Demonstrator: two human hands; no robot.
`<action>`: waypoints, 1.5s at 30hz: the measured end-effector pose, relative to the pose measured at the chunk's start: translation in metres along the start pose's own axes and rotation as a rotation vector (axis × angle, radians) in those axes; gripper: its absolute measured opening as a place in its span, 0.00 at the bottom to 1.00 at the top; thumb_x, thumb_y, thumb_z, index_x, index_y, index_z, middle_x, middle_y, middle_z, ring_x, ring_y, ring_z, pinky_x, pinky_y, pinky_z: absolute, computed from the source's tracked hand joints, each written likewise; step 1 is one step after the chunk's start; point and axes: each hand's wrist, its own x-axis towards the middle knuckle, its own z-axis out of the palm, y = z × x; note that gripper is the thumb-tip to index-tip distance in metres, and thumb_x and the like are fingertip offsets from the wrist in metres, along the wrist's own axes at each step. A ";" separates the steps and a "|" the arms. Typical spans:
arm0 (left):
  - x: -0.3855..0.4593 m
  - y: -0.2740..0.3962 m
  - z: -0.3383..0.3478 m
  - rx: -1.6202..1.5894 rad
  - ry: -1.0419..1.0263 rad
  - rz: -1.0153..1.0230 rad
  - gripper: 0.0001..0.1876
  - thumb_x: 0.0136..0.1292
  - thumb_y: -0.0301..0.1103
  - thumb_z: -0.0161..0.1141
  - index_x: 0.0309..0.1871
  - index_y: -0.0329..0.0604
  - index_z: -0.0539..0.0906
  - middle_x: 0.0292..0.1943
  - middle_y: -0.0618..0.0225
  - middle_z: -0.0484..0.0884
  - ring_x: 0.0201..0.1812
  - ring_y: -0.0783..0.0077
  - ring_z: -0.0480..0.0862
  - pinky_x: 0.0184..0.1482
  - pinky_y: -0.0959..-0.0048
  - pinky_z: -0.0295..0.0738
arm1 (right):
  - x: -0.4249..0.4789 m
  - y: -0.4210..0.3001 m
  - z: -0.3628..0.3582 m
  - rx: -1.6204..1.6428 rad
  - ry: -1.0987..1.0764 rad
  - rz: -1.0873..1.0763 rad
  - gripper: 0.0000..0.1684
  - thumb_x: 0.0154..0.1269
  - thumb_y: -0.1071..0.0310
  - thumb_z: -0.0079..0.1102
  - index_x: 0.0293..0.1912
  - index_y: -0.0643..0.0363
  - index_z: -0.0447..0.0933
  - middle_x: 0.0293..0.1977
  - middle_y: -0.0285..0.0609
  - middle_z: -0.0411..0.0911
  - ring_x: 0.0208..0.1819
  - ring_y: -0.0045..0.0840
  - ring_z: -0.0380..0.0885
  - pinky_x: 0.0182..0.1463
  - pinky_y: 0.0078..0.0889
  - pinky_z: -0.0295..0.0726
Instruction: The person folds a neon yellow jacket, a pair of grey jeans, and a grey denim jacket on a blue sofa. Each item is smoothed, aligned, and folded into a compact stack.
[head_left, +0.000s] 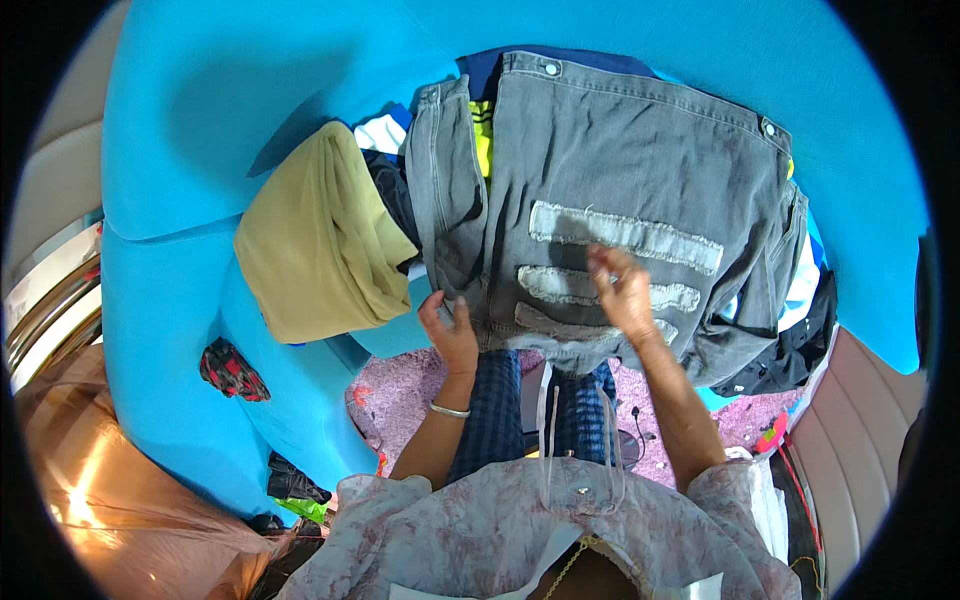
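Note:
A grey denim jacket (637, 157) lies spread in front of me, its hem with metal buttons at the far side. Frayed pale patches (626, 235) run across its back. Beside the lower part of the jacket's left sleeve (448, 202), my left hand (455, 337) has thumb and fingers apart; contact with the cloth is unclear. My right hand (626, 296) hovers over the patches, fingers loosely bent and slightly blurred, with nothing visible in them. Its shadow falls on the upper patch. A folded khaki garment (322, 240) rests left of the jacket.
More clothes lie beneath the jacket, including a black garment (796, 345) at right. The blue sofa (187, 180) curves around them. A red-and-black cloth bundle (235, 369) sits on its left part. Pinkish carpet (405, 382) and a black cable plug (636, 412) show below.

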 end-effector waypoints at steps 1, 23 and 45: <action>-0.005 -0.014 -0.007 0.093 0.037 -0.039 0.20 0.59 0.31 0.64 0.52 0.34 0.73 0.47 0.51 0.74 0.47 0.52 0.75 0.52 0.61 0.68 | -0.016 -0.005 0.015 0.056 -0.017 0.008 0.10 0.61 0.72 0.58 0.43 0.62 0.80 0.39 0.49 0.81 0.40 0.37 0.82 0.44 0.32 0.79; 0.051 -0.060 0.001 -0.657 -0.494 -0.409 0.22 0.67 0.43 0.56 0.56 0.33 0.73 0.49 0.65 0.78 0.48 0.73 0.76 0.50 0.73 0.70 | 0.061 -0.108 0.170 -0.004 -0.164 -0.051 0.31 0.54 0.55 0.64 0.54 0.63 0.73 0.47 0.57 0.78 0.50 0.46 0.77 0.53 0.40 0.75; 0.088 -0.003 0.001 -0.805 -0.509 -0.228 0.29 0.72 0.53 0.43 0.56 0.32 0.73 0.56 0.59 0.74 0.57 0.68 0.71 0.60 0.70 0.63 | 0.074 -0.071 0.101 1.312 -0.671 0.444 0.24 0.59 0.62 0.58 0.51 0.68 0.75 0.47 0.50 0.79 0.47 0.35 0.79 0.57 0.38 0.75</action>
